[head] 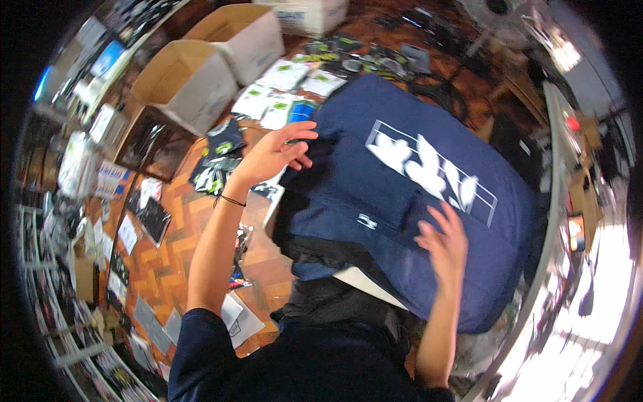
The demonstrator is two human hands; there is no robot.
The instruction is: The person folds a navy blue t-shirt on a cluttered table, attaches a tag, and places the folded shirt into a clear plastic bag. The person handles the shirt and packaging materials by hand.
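Before me a navy garment point(346, 166) lies spread out over a support, part of whose pale edge point(369, 286) shows on the side nearest my body. A white leaf print point(432, 166) framed by thin lines runs across the fabric, with a small white mark point(367, 221) nearer to me. My left hand point(281, 151), fingers apart and slightly bent, is over the garment's left edge and holds nothing that I can see. Above the cloth, just below the print's lower edge, is my right hand point(444, 241), blurred, with spread fingers and nothing in them.
Two open cardboard boxes point(201, 95) point(251, 55) stand at the back left. Flat packed garments point(271, 95) lie on the parquet floor point(176, 261) beside them. A metal frame edge point(550, 201) runs along the right. Papers point(241, 321) lie on the floor at lower left.
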